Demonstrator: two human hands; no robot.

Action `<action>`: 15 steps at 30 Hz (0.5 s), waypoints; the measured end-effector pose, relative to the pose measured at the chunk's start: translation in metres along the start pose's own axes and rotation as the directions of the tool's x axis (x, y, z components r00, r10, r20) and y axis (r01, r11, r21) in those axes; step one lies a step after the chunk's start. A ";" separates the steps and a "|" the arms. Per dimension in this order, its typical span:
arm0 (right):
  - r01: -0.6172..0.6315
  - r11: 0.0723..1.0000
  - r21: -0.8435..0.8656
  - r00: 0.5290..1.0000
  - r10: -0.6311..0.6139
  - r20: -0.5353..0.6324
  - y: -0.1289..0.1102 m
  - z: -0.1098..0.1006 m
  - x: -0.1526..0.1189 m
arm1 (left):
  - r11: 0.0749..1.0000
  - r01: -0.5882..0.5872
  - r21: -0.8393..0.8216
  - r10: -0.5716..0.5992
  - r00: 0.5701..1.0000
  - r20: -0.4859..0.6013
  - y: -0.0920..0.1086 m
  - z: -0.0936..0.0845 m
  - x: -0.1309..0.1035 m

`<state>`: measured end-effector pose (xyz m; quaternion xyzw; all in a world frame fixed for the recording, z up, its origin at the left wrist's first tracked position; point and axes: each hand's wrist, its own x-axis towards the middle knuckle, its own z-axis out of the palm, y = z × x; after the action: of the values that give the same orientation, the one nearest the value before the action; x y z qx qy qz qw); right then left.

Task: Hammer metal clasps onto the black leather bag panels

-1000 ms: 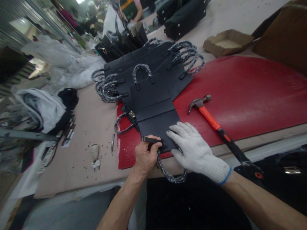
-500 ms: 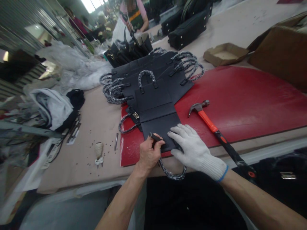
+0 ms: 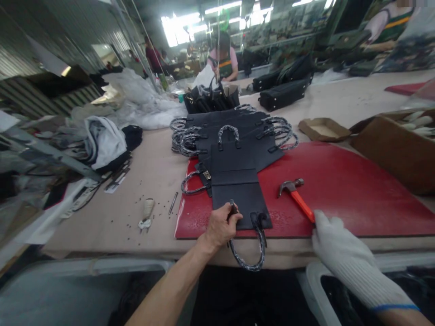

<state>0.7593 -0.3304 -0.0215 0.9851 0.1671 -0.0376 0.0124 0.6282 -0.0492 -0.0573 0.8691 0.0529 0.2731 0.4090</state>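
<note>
A flat black bag panel [image 3: 238,194] lies over the front edge of the red board, and its plastic-wrapped handle [image 3: 247,267] hangs past the table edge. My bare left hand [image 3: 217,228] is closed round a short metal punch [image 3: 232,203], held upright on the panel near the left foot of that handle. On the right, my gloved right hand [image 3: 343,249] is wrapped round the grip of a claw hammer [image 3: 301,203]. The hammer's head points away from me, over the red board. The glove hides the lower grip.
Several more black panels [image 3: 238,127] with wrapped handles lie behind. The red board [image 3: 340,190] covers the table's right side. A cardboard box [image 3: 384,145] and shallow tray [image 3: 322,129] stand right. A metal rod [image 3: 173,203] and thread spool [image 3: 148,209] lie left. Co-workers are beyond.
My right hand has left the panel, moved right and closed on the hammer's grip. My left hand keeps hold of the punch, which now stands more upright. The view has tilted up.
</note>
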 end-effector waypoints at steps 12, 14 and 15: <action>0.178 0.448 0.876 0.971 -0.226 -0.081 -0.051 -0.117 -0.037 | 0.999 -0.011 0.030 0.011 1.000 -0.005 0.001 0.004 0.001; 0.317 0.577 0.753 0.940 -0.298 -0.167 -0.063 -0.121 -0.041 | 1.000 -0.004 0.029 0.004 1.000 -0.009 0.001 0.005 0.001; 0.365 0.644 0.672 0.926 -0.326 -0.190 -0.067 -0.120 -0.041 | 0.999 -0.001 0.036 0.002 1.000 -0.011 0.001 0.004 0.001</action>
<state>0.7074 -0.2760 0.1009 0.8666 0.3255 -0.0741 -0.3708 0.6311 -0.0524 -0.0584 0.8749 0.0594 0.2772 0.3927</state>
